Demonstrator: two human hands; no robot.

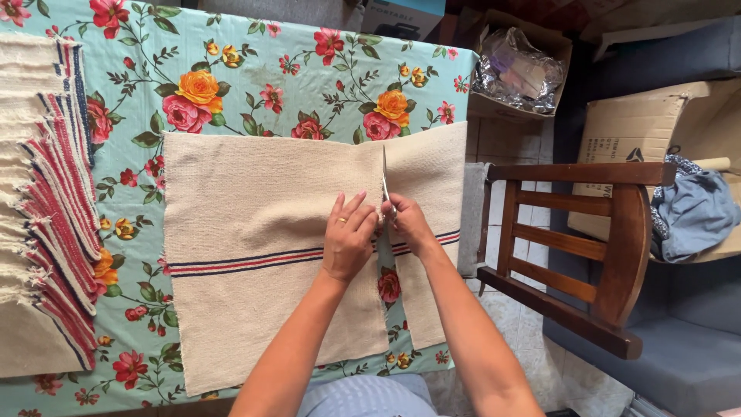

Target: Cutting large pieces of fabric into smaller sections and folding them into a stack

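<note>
On the counter [231, 85]: left hand [349, 235] flat, pressing cream cloth [255, 224] taut; right hand [409, 225] gripping scissors [384, 181]; best cut straight.

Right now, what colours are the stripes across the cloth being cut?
Red between dark blue lines, on the cream cloth; head view.

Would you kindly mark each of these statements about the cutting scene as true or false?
1. The right hand holds scissors. True.
2. The cloth is plain, with no stripes. False: red and dark stripes cross it.
3. The left hand presses flat on the cloth. True.
4. The tablecloth is plain white. False: it is teal with flowers.
5. A wooden chair stands right of the table. True.
</note>
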